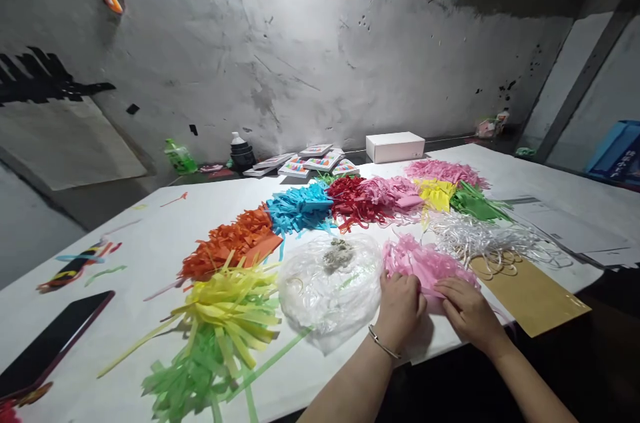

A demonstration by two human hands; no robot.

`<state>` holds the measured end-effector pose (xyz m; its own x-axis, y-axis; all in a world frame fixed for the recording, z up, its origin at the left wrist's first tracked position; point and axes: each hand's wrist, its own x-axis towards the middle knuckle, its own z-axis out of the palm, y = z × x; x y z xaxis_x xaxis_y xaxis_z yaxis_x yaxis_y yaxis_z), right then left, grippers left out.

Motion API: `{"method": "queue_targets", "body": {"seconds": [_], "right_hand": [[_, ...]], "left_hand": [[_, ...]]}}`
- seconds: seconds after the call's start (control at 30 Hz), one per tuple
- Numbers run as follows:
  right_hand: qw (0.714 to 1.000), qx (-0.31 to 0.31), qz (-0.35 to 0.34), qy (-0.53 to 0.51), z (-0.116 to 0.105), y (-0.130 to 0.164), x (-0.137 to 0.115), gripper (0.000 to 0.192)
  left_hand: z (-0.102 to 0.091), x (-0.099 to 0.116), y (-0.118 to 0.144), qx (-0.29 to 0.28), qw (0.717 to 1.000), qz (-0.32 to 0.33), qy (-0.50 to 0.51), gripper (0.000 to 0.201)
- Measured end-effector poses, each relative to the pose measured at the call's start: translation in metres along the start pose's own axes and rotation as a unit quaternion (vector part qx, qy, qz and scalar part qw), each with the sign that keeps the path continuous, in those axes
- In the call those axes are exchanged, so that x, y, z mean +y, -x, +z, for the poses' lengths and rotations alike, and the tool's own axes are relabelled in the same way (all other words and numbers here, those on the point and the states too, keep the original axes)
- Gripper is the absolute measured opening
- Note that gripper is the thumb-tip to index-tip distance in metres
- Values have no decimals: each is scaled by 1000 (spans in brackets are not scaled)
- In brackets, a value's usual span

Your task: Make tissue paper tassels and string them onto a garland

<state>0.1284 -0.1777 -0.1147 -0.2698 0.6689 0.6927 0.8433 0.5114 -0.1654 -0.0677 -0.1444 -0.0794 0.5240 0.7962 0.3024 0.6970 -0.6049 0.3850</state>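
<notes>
A: Hands first. Left hand [400,306] is curled, fingers pinched onto the near edge of the pink shredded-paper bundle [423,263]. Right hand [467,313] lies on the same bundle's near right edge, fingertips pressing down into the strips. Both grip pink paper, neither is free.

B: Where does the bundle sit?

A: Front edge of the bench [150,243], just right of centre, directly ahead of the person. It touches a clear plastic bag [330,286] on its left, which has a grey clump inside near the top. A brown envelope [530,296] lies just to its right, partly under a tangle of white strips [480,239].

B: How would it handle?

A: My judgement: very light, soft, limp. Thin strips, likely to tear or scatter if tugged. Best taken at the uncut band where the strips join, not by loose ends.

B: Further out?

A: Yellow strips [230,303] over green strips [195,376] at near left. Behind, a row of piles: orange [230,243], blue [300,206], red [353,199], more pink, yellow, green. A white box [395,146] and coloured packets [310,163] stand by the wall. A dark phone [50,343] lies at far left.
</notes>
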Motion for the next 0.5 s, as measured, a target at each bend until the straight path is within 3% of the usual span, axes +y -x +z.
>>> {"method": "queue_targets", "body": {"seconds": [0.3, 0.5], "right_hand": [[1000, -5, 2, 6, 0, 1, 2, 25], [999, 19, -37, 19, 8, 8, 12, 22]], "left_hand": [[2, -1, -2, -10, 1000, -2, -17, 9], [3, -2, -4, -14, 999, -2, -35, 13]]}}
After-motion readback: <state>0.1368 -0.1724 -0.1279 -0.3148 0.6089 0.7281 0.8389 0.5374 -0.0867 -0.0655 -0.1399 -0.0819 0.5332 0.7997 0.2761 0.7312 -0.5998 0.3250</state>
